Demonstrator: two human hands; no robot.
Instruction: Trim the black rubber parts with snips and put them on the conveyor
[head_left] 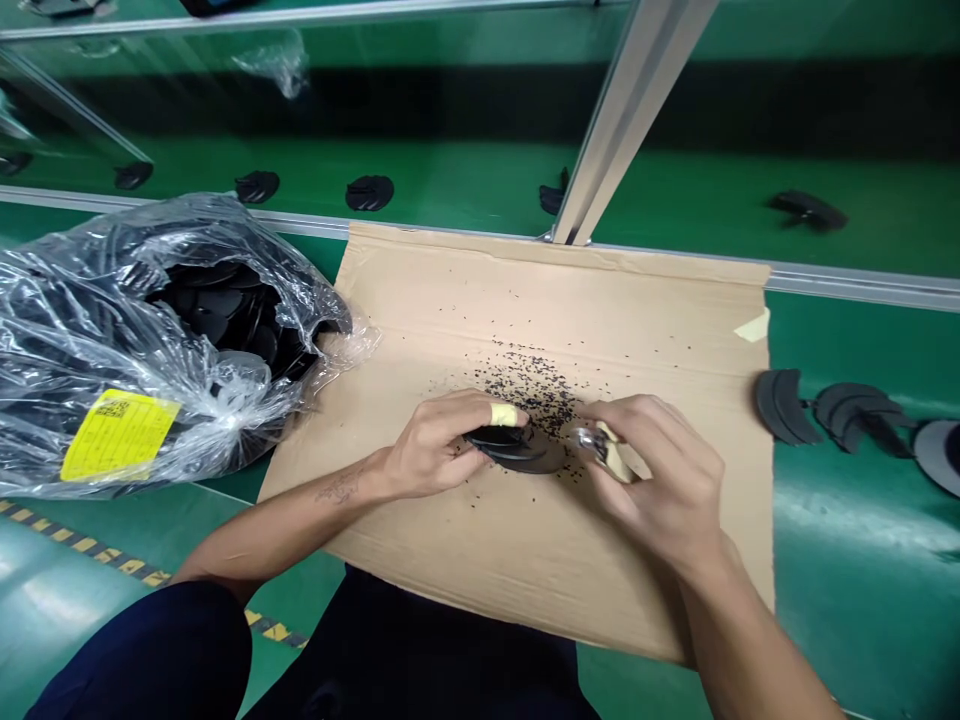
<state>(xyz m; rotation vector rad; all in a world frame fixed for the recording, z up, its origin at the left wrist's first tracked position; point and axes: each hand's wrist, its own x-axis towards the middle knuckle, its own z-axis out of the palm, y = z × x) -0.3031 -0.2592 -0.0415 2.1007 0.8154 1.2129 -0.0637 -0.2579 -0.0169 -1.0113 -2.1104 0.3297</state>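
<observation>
My left hand (442,440) pinches a thin, rounded black plastic part (517,452) between thumb and fingers, tilted just above the cardboard. A strip of yellow tape wraps one of its fingertips. To the right, my right hand (660,465) is curled around a small shiny metal tool (591,440), too blurred to name its kind; a pale yellow wrap shows by the fingers. The tool's tip is close to the part's right edge, and I cannot tell whether they touch. Many tiny black scraps (536,385) lie scattered on the cardboard sheet (480,545) around and beyond both hands.
A clear plastic bag (67,340) with a yellow label stands at left, torn open over many black parts (225,310). Stacked curved black pieces (851,410) lie on the green floor at right. A metal frame post (630,120) rises behind the cardboard's far edge.
</observation>
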